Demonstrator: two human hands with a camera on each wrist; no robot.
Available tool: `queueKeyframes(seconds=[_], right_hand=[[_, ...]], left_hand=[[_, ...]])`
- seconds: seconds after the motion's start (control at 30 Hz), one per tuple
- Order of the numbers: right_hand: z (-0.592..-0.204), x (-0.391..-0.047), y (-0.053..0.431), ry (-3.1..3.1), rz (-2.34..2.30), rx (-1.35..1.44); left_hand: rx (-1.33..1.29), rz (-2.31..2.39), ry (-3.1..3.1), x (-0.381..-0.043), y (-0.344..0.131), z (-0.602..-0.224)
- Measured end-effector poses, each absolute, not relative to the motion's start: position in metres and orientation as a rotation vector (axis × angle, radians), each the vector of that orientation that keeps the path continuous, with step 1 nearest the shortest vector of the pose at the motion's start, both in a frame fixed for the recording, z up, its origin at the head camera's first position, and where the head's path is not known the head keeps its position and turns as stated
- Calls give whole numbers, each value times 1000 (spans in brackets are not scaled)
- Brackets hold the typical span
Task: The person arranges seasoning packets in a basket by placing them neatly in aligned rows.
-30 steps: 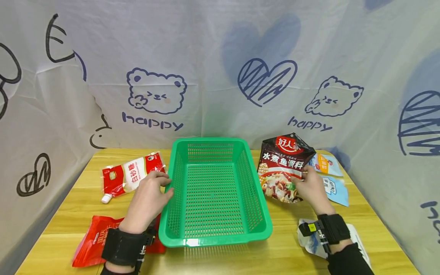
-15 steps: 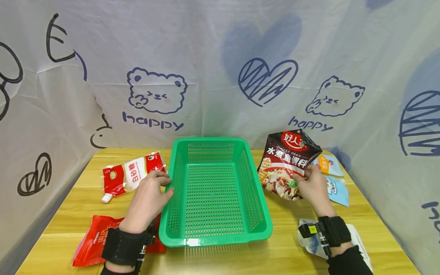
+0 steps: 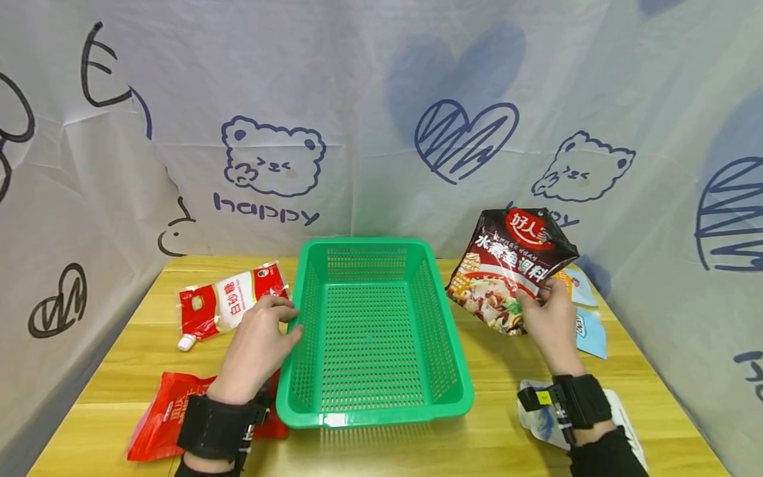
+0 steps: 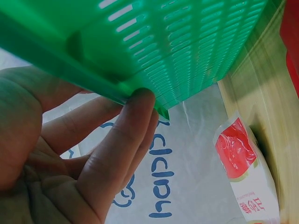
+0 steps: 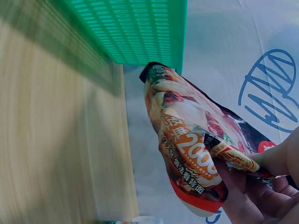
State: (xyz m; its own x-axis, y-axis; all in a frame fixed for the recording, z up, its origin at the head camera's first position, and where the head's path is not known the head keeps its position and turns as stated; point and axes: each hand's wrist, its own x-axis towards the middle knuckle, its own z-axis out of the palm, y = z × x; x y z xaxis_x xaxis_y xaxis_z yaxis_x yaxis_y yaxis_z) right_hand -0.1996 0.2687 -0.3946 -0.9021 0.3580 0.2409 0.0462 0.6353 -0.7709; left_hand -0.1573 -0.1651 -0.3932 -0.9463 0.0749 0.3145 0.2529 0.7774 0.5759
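A green plastic basket [image 3: 369, 415] stands in the middle of the table. My left hand [image 3: 259, 348] holds its left rim, with fingertips [image 4: 141, 98] against the outside of the rim in the left wrist view. My right hand [image 3: 547, 324] pinches the lower right edge of a dark red and black seasoning pouch [image 3: 507, 265] with a picture of food on it. The pouch is tilted and raised, right of the basket, its lower left corner close to the basket's right rim. In the right wrist view the pouch [image 5: 187, 135] hides part of the fingers.
At the left lie a red and white capped sugar pouch [image 3: 232, 299] and a red bag [image 3: 163, 417], partly under my left forearm. Light blue packets [image 3: 591, 333] lie behind my right hand. A white and blue pouch [image 3: 539, 424] lies beneath my right wrist. Printed cloth [image 3: 369, 165] encloses the table.
My right hand has lifted the seasoning pouch up and slightly right, tilting it further clockwise. The left hand and basket have stayed in place.
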Motion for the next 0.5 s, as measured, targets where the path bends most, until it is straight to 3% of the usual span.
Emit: queueKeyframes(seconds=[0.5], right_hand=[[-386,-198,259,-2286,1147,-301]], left_hand=[[-237,-939,-2718,-153,-165,-388]])
